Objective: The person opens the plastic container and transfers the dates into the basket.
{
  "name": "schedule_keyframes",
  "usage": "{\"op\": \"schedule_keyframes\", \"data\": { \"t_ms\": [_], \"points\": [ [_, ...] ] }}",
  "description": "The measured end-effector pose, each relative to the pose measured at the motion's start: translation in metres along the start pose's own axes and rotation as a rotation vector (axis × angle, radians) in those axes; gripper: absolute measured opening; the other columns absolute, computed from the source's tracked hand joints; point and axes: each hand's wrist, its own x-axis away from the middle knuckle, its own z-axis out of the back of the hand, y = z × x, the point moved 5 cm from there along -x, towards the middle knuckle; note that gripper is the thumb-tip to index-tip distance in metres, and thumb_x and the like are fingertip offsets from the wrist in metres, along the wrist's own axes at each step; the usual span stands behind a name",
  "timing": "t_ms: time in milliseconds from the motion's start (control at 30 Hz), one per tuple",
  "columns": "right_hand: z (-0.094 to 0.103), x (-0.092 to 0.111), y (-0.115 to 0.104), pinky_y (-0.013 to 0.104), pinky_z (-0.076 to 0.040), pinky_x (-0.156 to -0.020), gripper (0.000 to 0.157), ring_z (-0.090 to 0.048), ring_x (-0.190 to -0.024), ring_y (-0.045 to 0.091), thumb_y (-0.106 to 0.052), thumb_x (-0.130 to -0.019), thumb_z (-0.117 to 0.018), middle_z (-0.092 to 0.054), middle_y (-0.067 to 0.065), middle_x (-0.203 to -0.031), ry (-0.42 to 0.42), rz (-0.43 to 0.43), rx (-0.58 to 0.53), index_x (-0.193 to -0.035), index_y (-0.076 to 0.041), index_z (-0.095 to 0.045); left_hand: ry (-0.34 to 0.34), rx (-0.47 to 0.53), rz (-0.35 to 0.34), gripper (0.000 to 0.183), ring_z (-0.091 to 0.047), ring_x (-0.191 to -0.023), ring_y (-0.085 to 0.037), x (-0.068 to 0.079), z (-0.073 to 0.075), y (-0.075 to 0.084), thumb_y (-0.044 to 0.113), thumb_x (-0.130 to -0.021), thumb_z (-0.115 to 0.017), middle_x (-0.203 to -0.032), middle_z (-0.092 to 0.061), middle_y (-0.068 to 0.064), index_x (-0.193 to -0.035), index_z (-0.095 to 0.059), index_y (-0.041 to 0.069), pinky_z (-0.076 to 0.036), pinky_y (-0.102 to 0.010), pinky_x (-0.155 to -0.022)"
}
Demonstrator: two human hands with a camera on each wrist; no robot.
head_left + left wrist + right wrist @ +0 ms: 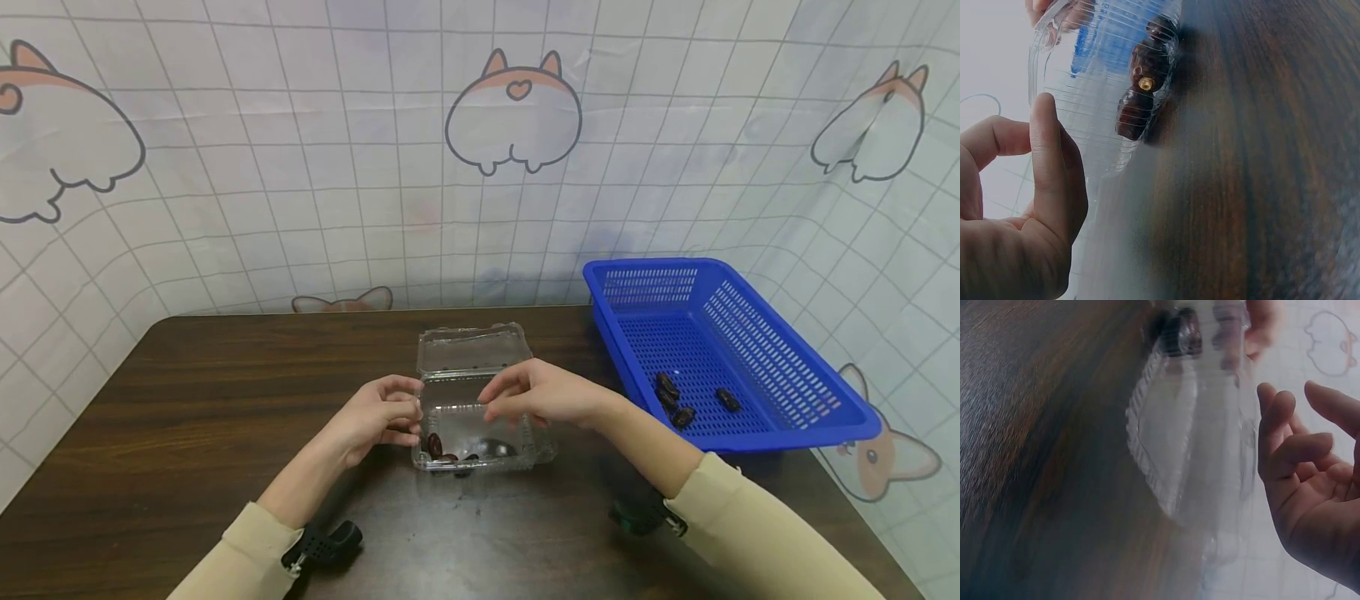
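A clear plastic clamshell box [457, 425] stands on the table with its lid [474, 350] tipped back. Several dark brown dates [435, 446] lie along its near left side; through the ridged wall in the left wrist view, one date [1135, 114] shows a pale stem end. At the box's left edge, my left hand [378, 417] touches the rim with loosely bent fingers. Over the box's right side hovers my right hand [536, 392], its fingers loosely curled and nothing between them. The right wrist view shows a gap between thumb and fingers [1297, 450].
On the right stands a blue plastic basket [757, 333] with slotted sides. A few dark dates [727, 400] lie on its floor. The brown wooden table [225, 392] ends at a white sheet [322, 167] with printed grid lines and cartoon animals.
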Motion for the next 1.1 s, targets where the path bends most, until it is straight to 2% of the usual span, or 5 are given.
{"op": "schedule_keyframes", "data": {
  "t_ms": [200, 367, 733, 967, 1100],
  "points": [
    [-0.017, -0.015, 0.003, 0.024, -0.035, -0.045, 0.032, -0.059, -0.069, 0.027, -0.018, -0.098, -0.071, -0.074, 0.019, -0.096, -0.086, -0.045, 0.069, -0.125, 0.001, -0.069, 0.009, 0.006, 0.005, 0.051, -0.063, -0.074, -0.018, -0.001, 0.000, -0.001, -0.002, -0.091, -0.058, -0.097, -0.059, -0.011, -0.139, -0.043, -0.009, -0.063, -0.032, -0.068],
    [-0.028, -0.023, 0.004, 0.022, -0.036, -0.047, 0.030, -0.067, -0.074, 0.026, -0.017, -0.098, -0.069, -0.075, 0.014, -0.093, -0.155, -0.033, 0.126, -0.122, 0.002, -0.069, 0.014, 0.006, 0.010, 0.051, -0.063, -0.075, -0.018, -0.002, 0.001, -0.001, -0.001, -0.091, -0.058, -0.098, -0.058, -0.011, -0.139, -0.043, -0.009, -0.063, -0.032, -0.068],
    [-0.039, -0.031, 0.009, 0.021, -0.036, -0.044, 0.022, -0.068, -0.072, 0.020, -0.014, -0.096, -0.071, -0.075, 0.006, -0.089, -0.170, -0.076, 0.185, -0.114, -0.002, -0.073, 0.013, 0.006, 0.010, 0.051, -0.064, -0.075, -0.018, -0.002, 0.001, -0.002, -0.001, -0.091, -0.059, -0.097, -0.058, -0.011, -0.139, -0.044, -0.009, -0.063, -0.032, -0.068],
    [-0.046, -0.036, 0.010, 0.027, -0.053, -0.062, 0.018, -0.064, -0.067, 0.013, -0.006, -0.093, -0.072, -0.074, 0.002, -0.085, -0.200, -0.053, 0.202, -0.109, 0.003, -0.073, 0.010, 0.004, 0.007, 0.051, -0.064, -0.075, -0.018, -0.001, 0.001, -0.001, -0.002, -0.092, -0.058, -0.097, -0.059, -0.011, -0.140, -0.043, -0.009, -0.063, -0.031, -0.068],
    [-0.048, -0.038, 0.010, 0.028, -0.055, -0.063, 0.015, -0.064, -0.067, 0.011, -0.001, -0.093, -0.071, -0.075, 0.003, -0.086, -0.211, -0.043, 0.210, -0.106, 0.005, -0.074, 0.009, 0.009, 0.003, 0.051, -0.063, -0.075, -0.018, -0.002, 0.001, -0.001, -0.003, -0.092, -0.057, -0.096, -0.059, -0.011, -0.140, -0.043, -0.010, -0.063, -0.031, -0.068]
  ]
}}
